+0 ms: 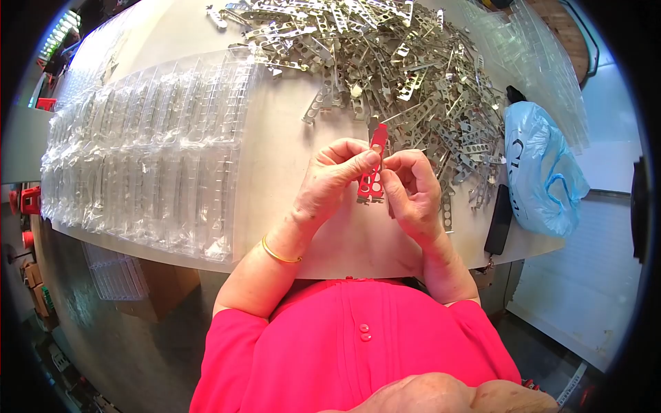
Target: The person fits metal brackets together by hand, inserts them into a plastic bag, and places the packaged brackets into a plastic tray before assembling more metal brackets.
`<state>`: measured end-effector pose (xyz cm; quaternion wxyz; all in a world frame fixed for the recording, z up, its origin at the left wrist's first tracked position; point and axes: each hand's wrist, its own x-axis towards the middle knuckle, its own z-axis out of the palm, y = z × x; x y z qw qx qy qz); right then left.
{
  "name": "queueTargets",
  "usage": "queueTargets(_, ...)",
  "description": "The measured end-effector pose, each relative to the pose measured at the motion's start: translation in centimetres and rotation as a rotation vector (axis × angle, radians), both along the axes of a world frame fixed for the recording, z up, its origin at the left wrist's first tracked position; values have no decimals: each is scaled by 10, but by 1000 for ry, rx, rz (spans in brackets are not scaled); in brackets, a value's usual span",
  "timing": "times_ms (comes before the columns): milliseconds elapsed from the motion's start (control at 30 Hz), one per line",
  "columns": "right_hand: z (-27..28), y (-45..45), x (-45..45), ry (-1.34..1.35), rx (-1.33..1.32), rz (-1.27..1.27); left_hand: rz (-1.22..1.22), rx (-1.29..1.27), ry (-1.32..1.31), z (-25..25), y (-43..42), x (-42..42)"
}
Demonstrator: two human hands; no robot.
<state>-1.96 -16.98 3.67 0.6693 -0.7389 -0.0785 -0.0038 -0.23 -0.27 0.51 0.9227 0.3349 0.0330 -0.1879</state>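
Note:
Between my two hands, above the table's near part, is a flat, slim metal bracket point(372, 180) with a row of round holes. Its shiny face looks red, the colour of my shirt, and small tabs show at its lower end. My left hand point(335, 177) pinches it near the upper part with thumb and forefinger. My right hand point(414, 187) is closed at the bracket's right edge, thumb and forefinger against it; its other fingers are curled in. Just beyond my hands lies a large heap of similar metal brackets point(420, 89).
Clear plastic trays point(144, 148) with wrapped contents cover the table's left side. More clear trays point(530, 51) lie at the far right. A blue plastic bag point(540, 168) and a black phone-like object point(498, 220) sit by the right edge. A cardboard box point(169, 286) stands below the table.

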Motion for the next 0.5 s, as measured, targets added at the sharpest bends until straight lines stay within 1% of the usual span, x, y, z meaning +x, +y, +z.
queueTargets(67,-4,-5,0,1,-66,38,18,87,-105,-1,0,-1)
queueTargets(100,-4,-5,0,0,-67,37,18,87,-106,-1,-1,-1)
queueTargets(167,-4,-5,0,-21,-191,54,18,137,-159,0,-2,-2)
queueTargets(300,-7,-3,2,-79,-158,69,37,151,-159,5,-2,-4)
queueTargets(367,2,-1,-1,153,155,109,-10,187,-90,8,0,-5)
queueTargets(400,2,-1,0,153,155,110,-9,188,-90,8,0,-4)
queueTargets(467,1,-5,0,193,266,178,15,154,-74,6,0,-4)
queueTargets(500,2,-7,0,195,266,178,15,154,-73,5,-1,-3)
